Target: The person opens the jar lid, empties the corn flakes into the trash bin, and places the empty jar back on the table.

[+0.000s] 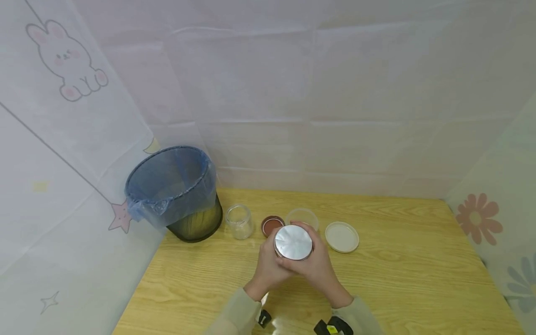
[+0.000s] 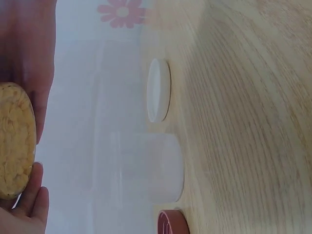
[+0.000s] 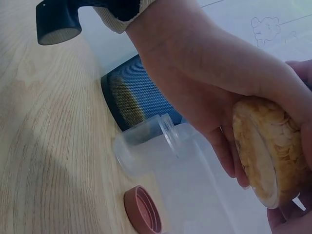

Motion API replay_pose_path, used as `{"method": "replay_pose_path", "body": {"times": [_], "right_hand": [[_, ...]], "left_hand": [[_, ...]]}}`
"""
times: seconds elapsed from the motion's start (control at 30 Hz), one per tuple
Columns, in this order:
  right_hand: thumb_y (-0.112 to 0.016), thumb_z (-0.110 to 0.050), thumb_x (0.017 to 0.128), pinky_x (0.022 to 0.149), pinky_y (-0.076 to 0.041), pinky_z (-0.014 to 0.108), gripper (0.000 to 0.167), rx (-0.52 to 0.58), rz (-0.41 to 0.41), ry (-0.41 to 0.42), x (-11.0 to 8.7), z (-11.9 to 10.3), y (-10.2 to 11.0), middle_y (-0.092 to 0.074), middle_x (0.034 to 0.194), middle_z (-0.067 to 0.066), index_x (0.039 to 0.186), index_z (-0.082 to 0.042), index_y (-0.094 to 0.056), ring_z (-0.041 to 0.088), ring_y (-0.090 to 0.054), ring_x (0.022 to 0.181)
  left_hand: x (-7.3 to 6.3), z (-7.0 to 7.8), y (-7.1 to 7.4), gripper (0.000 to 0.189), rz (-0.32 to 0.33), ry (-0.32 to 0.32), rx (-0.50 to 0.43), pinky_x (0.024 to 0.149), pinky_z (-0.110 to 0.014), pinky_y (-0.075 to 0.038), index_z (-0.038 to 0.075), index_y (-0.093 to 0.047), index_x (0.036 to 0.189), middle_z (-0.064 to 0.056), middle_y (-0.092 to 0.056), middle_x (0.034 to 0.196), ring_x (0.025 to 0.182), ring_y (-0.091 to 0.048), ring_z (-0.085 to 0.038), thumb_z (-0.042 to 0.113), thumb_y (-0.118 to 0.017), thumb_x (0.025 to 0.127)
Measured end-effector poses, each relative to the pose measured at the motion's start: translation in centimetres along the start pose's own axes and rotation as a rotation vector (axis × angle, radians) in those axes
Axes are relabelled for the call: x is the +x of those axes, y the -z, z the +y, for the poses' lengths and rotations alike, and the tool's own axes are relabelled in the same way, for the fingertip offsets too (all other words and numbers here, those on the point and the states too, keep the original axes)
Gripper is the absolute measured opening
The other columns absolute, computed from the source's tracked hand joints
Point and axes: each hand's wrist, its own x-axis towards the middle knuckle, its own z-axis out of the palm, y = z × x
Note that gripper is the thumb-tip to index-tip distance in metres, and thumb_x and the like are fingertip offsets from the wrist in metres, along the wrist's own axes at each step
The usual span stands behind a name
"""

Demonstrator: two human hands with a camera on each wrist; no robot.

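Observation:
In the head view both hands hold a clear jar with a silver foil seal (image 1: 293, 243) over its top. Pale yellow flakes (image 2: 15, 141) show through the jar's bottom in the left wrist view. My left hand (image 1: 268, 263) wraps the jar's left side; my right hand (image 1: 317, 260) grips its right side, thumb across the near side. The right wrist view shows the jar (image 3: 273, 151) raised off the table between the fingers of both hands. Just beyond the hands lies a reddish-brown screw lid (image 1: 272, 225), beside a clear plastic container (image 1: 309, 215) partly hidden by the hands.
An open glass jar (image 1: 239, 223) stands left of the brown lid. To the right lies a white round lid (image 1: 342, 237). A black mesh bin (image 1: 197, 223) with a blue liner bag (image 1: 176, 186) stands at the table's back left. Behind the wooden table (image 1: 418, 260) hangs a pale sheet (image 1: 356, 116).

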Motion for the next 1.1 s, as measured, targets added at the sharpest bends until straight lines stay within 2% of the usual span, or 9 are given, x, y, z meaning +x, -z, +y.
{"method": "replay_pose_path", "body": {"times": [0.2, 0.43, 0.6, 0.8, 0.9, 1.0, 1.1], "right_hand": [[-0.098, -0.016, 0.065, 0.093, -0.049, 0.042, 0.085, 0.016, -0.022, 0.07, 0.0, 0.1, 0.0, -0.058, 0.139, 0.005, 0.14, -0.021, -0.058, 0.025, -0.056, 0.119], [-0.094, -0.006, 0.068, 0.101, -0.045, 0.039, 0.083, 0.087, -0.162, 0.13, 0.1, 0.2, 0.9, -0.056, 0.143, 0.011, 0.141, -0.006, -0.054, 0.028, -0.051, 0.129], [-0.093, -0.005, 0.069, 0.104, -0.042, 0.039, 0.085, 0.114, -0.256, 0.147, 0.4, 0.2, 1.7, -0.051, 0.147, 0.013, 0.144, -0.004, -0.051, 0.029, -0.047, 0.133], [-0.093, -0.004, 0.068, 0.105, -0.039, 0.037, 0.09, 0.106, -0.343, 0.168, 0.8, 0.8, 3.1, -0.046, 0.149, 0.018, 0.147, -0.005, -0.049, 0.027, -0.045, 0.133], [-0.09, -0.003, 0.072, 0.107, -0.038, 0.039, 0.088, 0.128, -0.355, 0.157, 0.9, 1.2, 4.0, -0.046, 0.149, 0.02, 0.148, -0.002, -0.045, 0.026, -0.045, 0.134], [-0.087, -0.001, 0.076, 0.11, -0.036, 0.043, 0.082, 0.147, -0.348, 0.158, 1.0, 1.5, 4.9, -0.046, 0.148, 0.022, 0.147, 0.003, -0.044, 0.028, -0.039, 0.139], [-0.083, 0.003, 0.079, 0.109, -0.039, 0.045, 0.077, 0.124, -0.321, 0.173, 1.2, 1.7, 5.7, -0.047, 0.146, 0.025, 0.145, 0.006, -0.044, 0.03, -0.036, 0.14]], "left_hand": [[0.1, 0.0, 0.2, 0.08, -0.032, -0.034, -0.033, 0.086, -0.04, -0.057, 0.011, -0.055, 0.131, -0.004, -0.067, 0.116, 0.104, -0.067, -0.021, 0.014, -0.094, 0.061], [-0.2, -0.1, 0.6, 0.081, -0.124, -0.056, -0.133, 0.09, -0.041, -0.056, 0.011, -0.053, 0.136, -0.007, -0.065, 0.126, 0.112, -0.065, -0.024, 0.009, -0.091, 0.065], [-0.4, 0.1, 0.7, 0.084, -0.146, -0.051, -0.145, 0.092, -0.042, -0.055, 0.01, -0.053, 0.136, -0.008, -0.065, 0.126, 0.112, -0.064, -0.024, 0.007, -0.092, 0.062], [-0.2, 0.5, 0.7, 0.083, -0.176, -0.054, -0.187, 0.092, -0.04, -0.054, 0.01, -0.053, 0.136, -0.008, -0.064, 0.126, 0.113, -0.063, -0.023, 0.007, -0.093, 0.064], [0.0, 0.6, 0.7, 0.081, -0.183, -0.067, -0.221, 0.09, -0.04, -0.056, 0.009, -0.052, 0.138, -0.008, -0.064, 0.126, 0.112, -0.064, -0.023, 0.009, -0.092, 0.067], [0.1, 0.6, 1.0, 0.082, -0.178, -0.051, -0.263, 0.089, -0.041, -0.056, 0.01, -0.05, 0.14, -0.008, -0.063, 0.127, 0.112, -0.064, -0.024, 0.009, -0.092, 0.07], [0.2, 0.6, 1.4, 0.081, -0.169, -0.031, -0.286, 0.091, -0.043, -0.056, 0.011, -0.05, 0.14, -0.007, -0.063, 0.128, 0.113, -0.064, -0.026, 0.008, -0.091, 0.07]]}}
